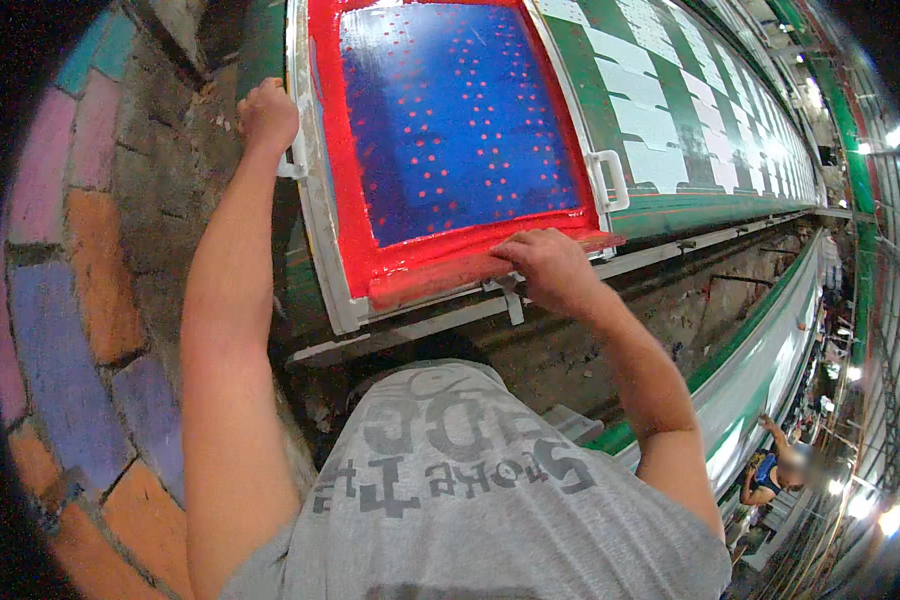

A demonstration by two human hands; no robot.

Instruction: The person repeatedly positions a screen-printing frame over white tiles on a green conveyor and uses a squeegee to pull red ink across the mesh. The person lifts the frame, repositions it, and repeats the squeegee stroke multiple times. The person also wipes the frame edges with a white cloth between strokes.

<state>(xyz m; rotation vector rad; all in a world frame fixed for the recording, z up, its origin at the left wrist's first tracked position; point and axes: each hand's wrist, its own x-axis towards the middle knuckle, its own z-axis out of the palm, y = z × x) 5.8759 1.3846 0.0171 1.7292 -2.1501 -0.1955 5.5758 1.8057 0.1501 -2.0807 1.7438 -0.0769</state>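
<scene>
A screen-printing frame [322, 215] with a blue stencil mesh [460, 110] lies on the long green table in front of me. Red ink borders the mesh, and rows of small red dots show across the blue. At the frame's near end, my right hand [550, 265] is closed on a long squeegee [440, 278] smeared with red, which lies across the frame's width. My left hand [269, 117] is closed at the left rail, around the white handle [297, 143] there; its fingertips are partly hidden. A second white handle [610, 180] on the right rail is untouched.
Pale cut fabric pieces [650, 150] lie in rows along the green table [670, 212] to the right. A metal rail [660, 255] runs along its near edge. Coloured bricks [60, 350] stand at the left. Another person [770, 475] is far off at the lower right, beside another long table.
</scene>
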